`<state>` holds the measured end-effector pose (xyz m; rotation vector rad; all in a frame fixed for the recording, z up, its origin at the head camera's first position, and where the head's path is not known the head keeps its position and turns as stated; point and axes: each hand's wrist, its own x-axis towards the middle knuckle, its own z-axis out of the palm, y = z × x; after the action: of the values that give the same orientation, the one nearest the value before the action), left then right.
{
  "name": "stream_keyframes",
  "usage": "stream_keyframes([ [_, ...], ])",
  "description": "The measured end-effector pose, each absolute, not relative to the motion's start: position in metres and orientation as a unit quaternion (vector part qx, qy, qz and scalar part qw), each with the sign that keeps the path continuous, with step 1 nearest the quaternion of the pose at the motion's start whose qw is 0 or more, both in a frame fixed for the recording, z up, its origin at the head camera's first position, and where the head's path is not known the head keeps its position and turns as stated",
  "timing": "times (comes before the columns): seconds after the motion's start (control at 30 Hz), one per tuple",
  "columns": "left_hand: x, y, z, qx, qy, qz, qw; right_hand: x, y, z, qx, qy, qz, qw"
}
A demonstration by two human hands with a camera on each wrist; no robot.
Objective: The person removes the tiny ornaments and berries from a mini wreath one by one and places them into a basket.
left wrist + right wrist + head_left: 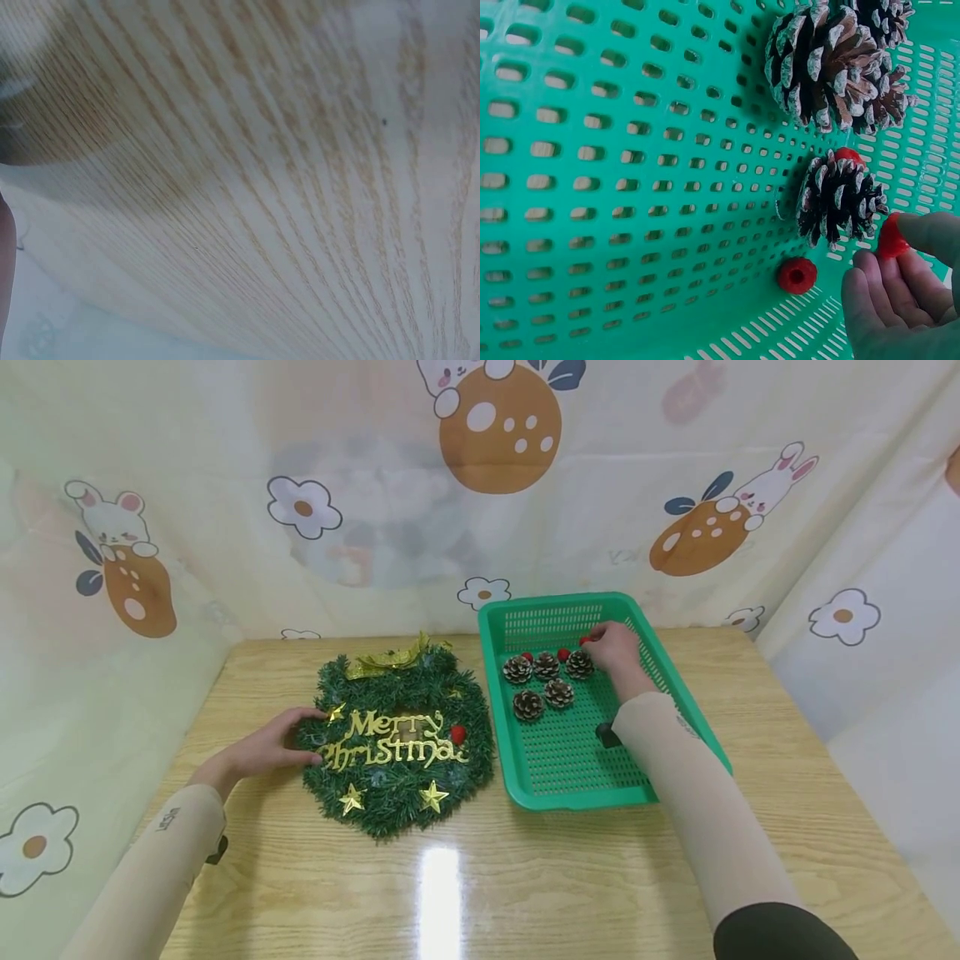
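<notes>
A green Christmas wreath [397, 687] lies on the table, with gold "Merry Christmas" lettering, gold stars, a gold bow and one red berry [458, 734]. My left hand [272, 745] rests at the wreath's left edge, its thumb and fingers spread apart. Over the back right part of a green basket [592, 777], my right hand [617, 653] pinches a small red berry [892, 236] between thumb and fingers. Beside that hand sits a pine cone [836, 199] with white-tipped scales. Another red berry [797, 275], with a hole in it, lies on the basket floor.
Several more pine cones [528, 705] stand in the left and back of the basket. Behind the wooden table [330, 893] hangs a patterned curtain [382, 485], which also runs along both sides. The basket stands just right of the wreath.
</notes>
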<state>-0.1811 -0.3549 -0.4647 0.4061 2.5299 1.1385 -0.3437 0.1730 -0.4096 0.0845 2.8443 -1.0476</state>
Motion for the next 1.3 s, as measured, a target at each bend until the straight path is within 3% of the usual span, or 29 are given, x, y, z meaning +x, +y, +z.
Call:
stream_keyframes([
  [0.87, -0.18, -0.353, -0.464, 0.144, 0.89, 0.398, 0.167, -0.337, 0.164, -0.389, 0.025, 0.925, -0.369, 0.081],
  [1.3, -0.181, -0.353, -0.463, 0.14, 0.89, 0.398, 0.172, -0.324, 0.152, -0.365, 0.017, 0.894, -0.447, 0.033],
])
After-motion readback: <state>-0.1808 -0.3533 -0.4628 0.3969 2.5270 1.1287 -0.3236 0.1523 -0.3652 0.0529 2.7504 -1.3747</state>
